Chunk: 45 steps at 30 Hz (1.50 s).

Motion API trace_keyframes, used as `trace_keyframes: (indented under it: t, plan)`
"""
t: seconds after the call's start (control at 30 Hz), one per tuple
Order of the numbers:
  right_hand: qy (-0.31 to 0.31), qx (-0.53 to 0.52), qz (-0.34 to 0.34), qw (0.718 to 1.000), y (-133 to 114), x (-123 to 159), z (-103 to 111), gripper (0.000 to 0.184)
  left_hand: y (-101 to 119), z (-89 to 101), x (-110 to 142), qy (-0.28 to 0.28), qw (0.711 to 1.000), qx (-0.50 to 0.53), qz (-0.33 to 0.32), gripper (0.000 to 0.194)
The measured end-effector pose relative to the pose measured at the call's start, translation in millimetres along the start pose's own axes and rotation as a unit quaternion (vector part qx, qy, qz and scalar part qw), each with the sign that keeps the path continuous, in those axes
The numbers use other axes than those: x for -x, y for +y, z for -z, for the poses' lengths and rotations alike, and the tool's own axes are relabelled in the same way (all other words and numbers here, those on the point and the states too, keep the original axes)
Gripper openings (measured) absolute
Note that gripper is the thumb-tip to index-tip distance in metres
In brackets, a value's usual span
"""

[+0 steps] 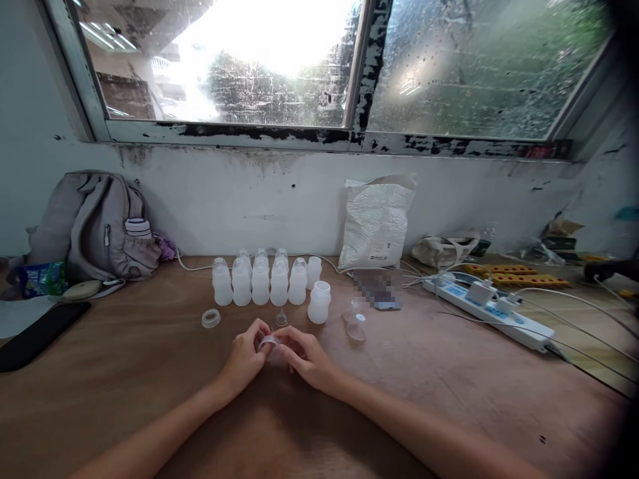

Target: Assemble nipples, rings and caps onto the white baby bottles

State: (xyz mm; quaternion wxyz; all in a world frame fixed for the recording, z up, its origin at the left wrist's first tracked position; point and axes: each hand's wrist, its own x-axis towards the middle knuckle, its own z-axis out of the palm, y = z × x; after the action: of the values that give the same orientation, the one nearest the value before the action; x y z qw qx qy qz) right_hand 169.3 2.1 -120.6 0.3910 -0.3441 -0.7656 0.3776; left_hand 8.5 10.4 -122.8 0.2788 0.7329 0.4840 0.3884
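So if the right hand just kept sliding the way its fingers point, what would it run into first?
The right hand points left toward the left hand, so it would meet the small clear ring pinched between them, then the left hand's fingers. Depth is hard to judge, but they look practically touching.

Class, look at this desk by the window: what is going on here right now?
A person sits at a wooden table, both hands meeting over a small clear ring-shaped part. The left hand and right hand pinch it together. Just beyond stand a cluster of small white bottles, one bottle set apart, and a loose ring. A grey backpack sits far left.
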Motion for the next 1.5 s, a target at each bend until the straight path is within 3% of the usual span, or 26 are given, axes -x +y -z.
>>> trace_keyframes:
  t: [0.2,0.33,0.53,0.67,0.77,0.83,0.93,1.07,1.17,1.3,1.4,1.5]
  plan:
    - [0.075,0.099,-0.013,0.992,4,13,30,0.02,-5,-1.4,-2,-0.004,0.998,0.058,0.015,0.013]
    - [0.097,0.148,-0.035,0.984,10,22,46,0.02,-2,-1.2,-1,0.009,1.0,0.029,-0.007,0.023]
    - [0.008,0.087,-0.016,0.996,-4,25,26,0.027,3,-0.9,2,-0.01,0.999,0.0,-0.031,0.014]
    - [0.027,0.054,-0.014,0.998,-10,18,14,0.02,2,-1.8,1,-0.025,0.999,-0.005,-0.041,0.014]
    - [0.085,0.041,-0.012,0.995,-10,10,26,0.021,1,-5.0,-3,-0.007,0.998,0.035,-0.052,0.016]
    - [0.161,0.048,-0.006,0.986,-11,5,43,0.022,1,-10.3,-9,0.028,0.997,0.048,-0.059,0.02]
    - [0.299,0.065,0.008,0.952,-11,-1,73,0.025,5,-25.1,-24,0.073,0.993,0.035,-0.081,0.026]
    - [0.423,0.054,0.011,0.904,-4,0,99,0.031,19,-55.6,-50,0.072,0.991,-0.007,-0.116,0.052]
    - [0.45,0.037,-0.001,0.892,4,6,105,0.031,32,-78.8,-69,0.079,0.991,-0.068,-0.078,0.063]
    - [0.446,0.037,-0.003,0.894,7,11,107,0.031,43,-92.9,-79,0.064,0.995,-0.058,-0.057,0.039]
    - [0.435,0.028,0.006,0.9,4,13,108,0.028,46,-83.5,-71,0.031,0.997,-0.021,-0.069,0.038]
    - [0.418,0.015,0.014,0.908,2,13,105,0.027,45,-58.9,-54,0.016,0.997,0.007,-0.076,0.04]
